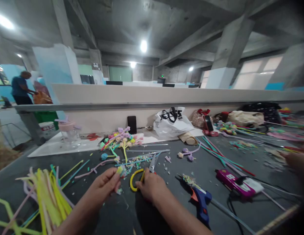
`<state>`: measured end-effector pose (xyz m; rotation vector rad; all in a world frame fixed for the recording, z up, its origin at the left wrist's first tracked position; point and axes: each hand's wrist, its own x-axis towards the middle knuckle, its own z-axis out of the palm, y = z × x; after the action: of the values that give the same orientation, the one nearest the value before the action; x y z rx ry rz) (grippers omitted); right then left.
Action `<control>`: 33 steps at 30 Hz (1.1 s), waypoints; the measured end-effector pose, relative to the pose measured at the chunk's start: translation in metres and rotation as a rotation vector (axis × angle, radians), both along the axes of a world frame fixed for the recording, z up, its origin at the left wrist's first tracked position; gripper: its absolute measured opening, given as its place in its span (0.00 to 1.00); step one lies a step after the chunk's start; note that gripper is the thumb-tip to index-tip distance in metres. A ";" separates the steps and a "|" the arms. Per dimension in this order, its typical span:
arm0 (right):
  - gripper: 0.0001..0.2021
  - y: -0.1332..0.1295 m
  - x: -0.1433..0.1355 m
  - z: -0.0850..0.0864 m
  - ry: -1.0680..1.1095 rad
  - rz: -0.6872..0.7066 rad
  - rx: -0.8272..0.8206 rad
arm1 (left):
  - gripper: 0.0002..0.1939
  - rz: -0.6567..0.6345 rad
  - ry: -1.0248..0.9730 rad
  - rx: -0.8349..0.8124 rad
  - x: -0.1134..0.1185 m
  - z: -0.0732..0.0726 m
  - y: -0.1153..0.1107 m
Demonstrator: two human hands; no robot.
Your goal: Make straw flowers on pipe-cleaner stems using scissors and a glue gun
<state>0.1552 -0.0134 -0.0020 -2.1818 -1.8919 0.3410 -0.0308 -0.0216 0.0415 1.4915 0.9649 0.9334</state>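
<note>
My left hand is closed in a pinch on a short yellow-green pipe cleaner piece. Pinkish and pale bits show just below its fingertips. The fingers of my right hand are wrapped round the handle of a pair of scissors with yellow loops. Their metal blades point away from me, and part of the handle is hidden under the hand. Small cut snippets lie scattered beyond both hands. Pipe cleaner flowers in several colours are heaped behind them.
A bundle of yellow pipe cleaners lies at the left. To the right are a blue glue gun and a purple power strip with cables. A clear jar, a black phone and a white bag stand at the back. Another person's hand reaches in at right.
</note>
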 end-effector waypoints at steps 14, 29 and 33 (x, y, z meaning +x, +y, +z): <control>0.28 0.019 0.000 -0.004 -0.039 -0.062 0.004 | 0.21 -0.017 -0.067 -0.004 0.013 -0.018 -0.006; 0.38 -0.062 0.048 -0.003 0.440 -0.082 -0.097 | 0.14 0.003 0.013 0.126 -0.002 -0.029 -0.014; 0.50 -0.084 0.071 -0.002 1.019 -0.030 -0.225 | 0.13 0.037 -0.039 0.133 -0.001 -0.034 -0.015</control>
<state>0.2263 -0.0976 -0.0045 -1.5928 -1.2522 1.3852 -0.0318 -0.0367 0.0071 1.5654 0.9191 1.0672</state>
